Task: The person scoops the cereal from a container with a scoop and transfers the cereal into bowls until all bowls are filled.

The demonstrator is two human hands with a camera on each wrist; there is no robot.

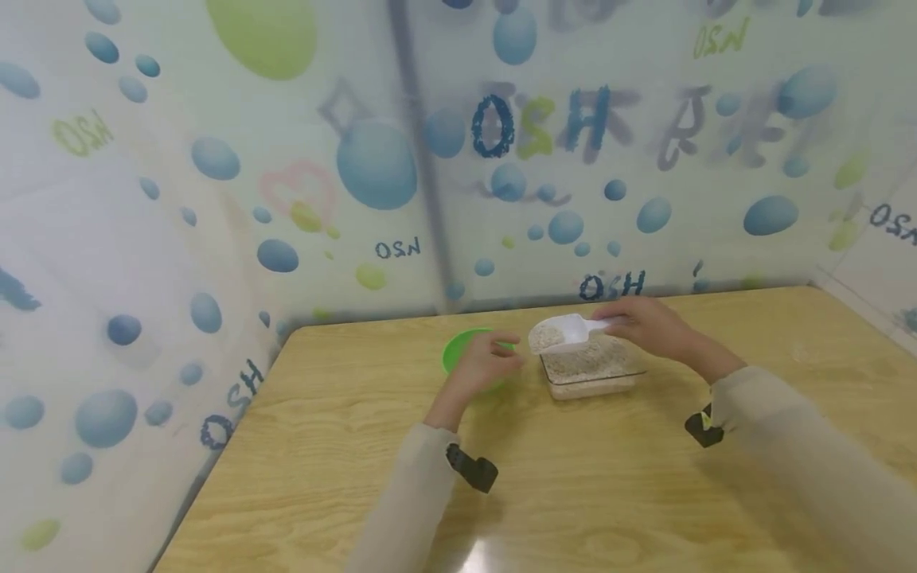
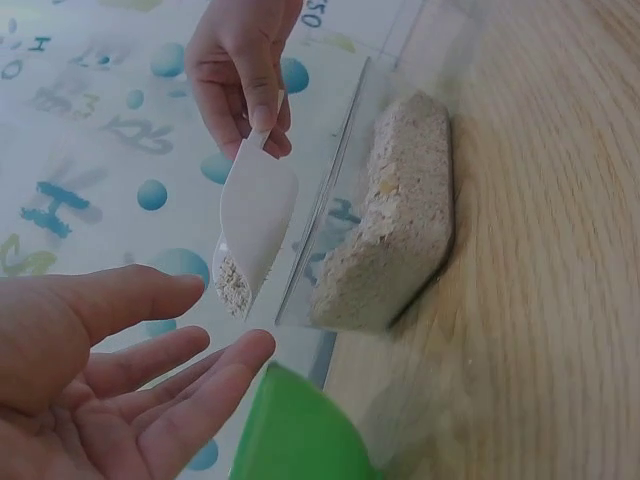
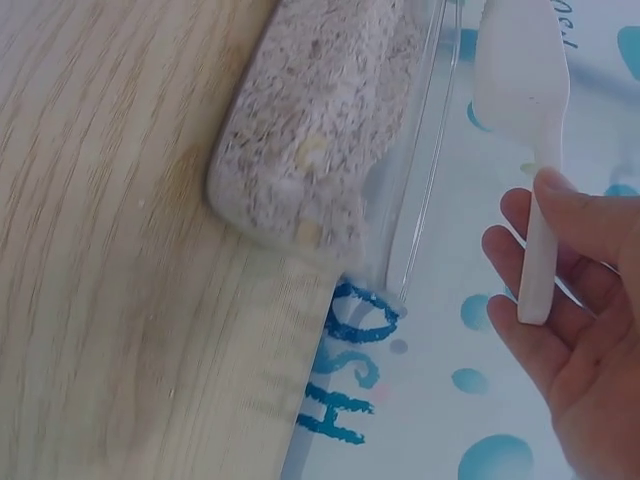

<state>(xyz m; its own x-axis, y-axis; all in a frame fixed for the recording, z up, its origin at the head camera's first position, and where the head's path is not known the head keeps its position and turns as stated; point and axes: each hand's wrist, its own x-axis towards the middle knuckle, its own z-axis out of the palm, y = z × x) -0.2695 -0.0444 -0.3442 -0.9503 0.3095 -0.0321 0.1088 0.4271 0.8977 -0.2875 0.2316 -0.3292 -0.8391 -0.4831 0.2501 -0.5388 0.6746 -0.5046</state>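
Observation:
My right hand (image 1: pixel 648 328) grips the handle of a white scoop (image 1: pixel 573 331), fingers curled round it in the right wrist view. Pale flakes, like oats (image 2: pixel 232 288), fill the scoop's front. It hangs over the left part of a clear rectangular container (image 1: pixel 595 388) heaped with the same flakes (image 3: pixel 315 110). Just left of the container stands a green bowl (image 1: pixel 458 350), partly covered by my left hand (image 1: pixel 487 364). That hand holds nothing; its fingers are spread and relaxed above the bowl, pointing toward the scoop's tip. The bowl's inside is mostly hidden.
Both the bowl and the container stand on a wooden table (image 1: pixel 544 493), toward its back edge. Behind the table rises a white wall sheet (image 1: pixel 487 231) with blue and green ovals and letters. Dark wrist straps (image 1: pixel 473 468) sit at both sleeves.

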